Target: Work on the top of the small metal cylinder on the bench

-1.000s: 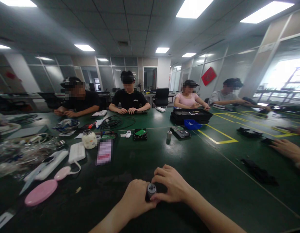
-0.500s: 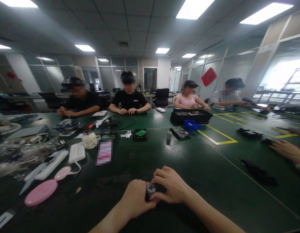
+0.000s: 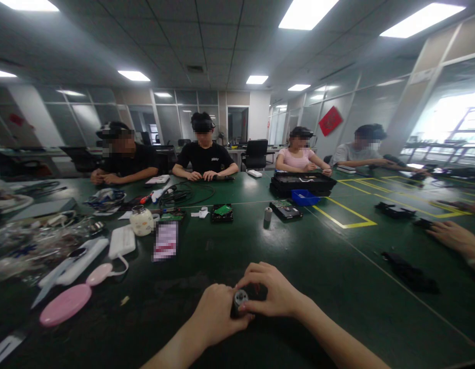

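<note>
Left hand and right hand clasp small metal cylinder between them, low on green table at 6 o'clock. Left palm wraps body; right fingertips pinch silver end cap. Step in hand looks like working cap by twisting; next move calls for firm left hold, steady turn. Pink disc at 9 o'clock; co-workers seated at 12.

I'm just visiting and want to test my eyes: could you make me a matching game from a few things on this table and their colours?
Things:
1. round flat disc
2. small open bin
3. taped outline on the table
4. little cylinder between the two hands

Colours:
A. yellow
B. silver-grey
C. pink
D. blue

Pairs: 1-C, 2-D, 3-A, 4-B
</note>
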`<act>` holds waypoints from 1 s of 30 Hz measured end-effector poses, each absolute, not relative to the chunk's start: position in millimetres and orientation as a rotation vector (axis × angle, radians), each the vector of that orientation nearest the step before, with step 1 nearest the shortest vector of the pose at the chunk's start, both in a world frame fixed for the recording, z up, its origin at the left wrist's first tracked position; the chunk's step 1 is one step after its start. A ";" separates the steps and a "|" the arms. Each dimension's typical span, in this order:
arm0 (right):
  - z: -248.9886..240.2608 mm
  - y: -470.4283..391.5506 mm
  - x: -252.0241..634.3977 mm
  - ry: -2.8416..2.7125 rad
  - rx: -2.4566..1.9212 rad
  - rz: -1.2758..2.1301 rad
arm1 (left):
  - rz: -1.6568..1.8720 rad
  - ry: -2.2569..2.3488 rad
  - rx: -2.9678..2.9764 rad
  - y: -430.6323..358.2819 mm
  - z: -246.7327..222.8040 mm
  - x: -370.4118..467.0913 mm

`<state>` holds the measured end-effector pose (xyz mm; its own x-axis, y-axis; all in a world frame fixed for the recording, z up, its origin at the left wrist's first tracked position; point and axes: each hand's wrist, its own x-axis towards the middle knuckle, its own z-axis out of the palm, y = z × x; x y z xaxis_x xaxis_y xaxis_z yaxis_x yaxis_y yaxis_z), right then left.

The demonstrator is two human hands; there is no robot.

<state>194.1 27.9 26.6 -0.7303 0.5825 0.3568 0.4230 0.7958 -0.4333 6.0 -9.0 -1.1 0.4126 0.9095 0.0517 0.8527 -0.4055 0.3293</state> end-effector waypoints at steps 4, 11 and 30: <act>25.4 27.7 195.4 -2.487 -0.719 0.564 | 0.320 1.552 2.412 -9.6 1.2 6.4; 23.6 27.5 195.1 -2.405 -0.703 0.705 | 0.305 1.562 2.407 -9.5 2.3 6.4; 21.0 22.4 187.3 -2.117 -0.684 1.016 | 0.372 1.456 2.429 -8.1 3.2 5.7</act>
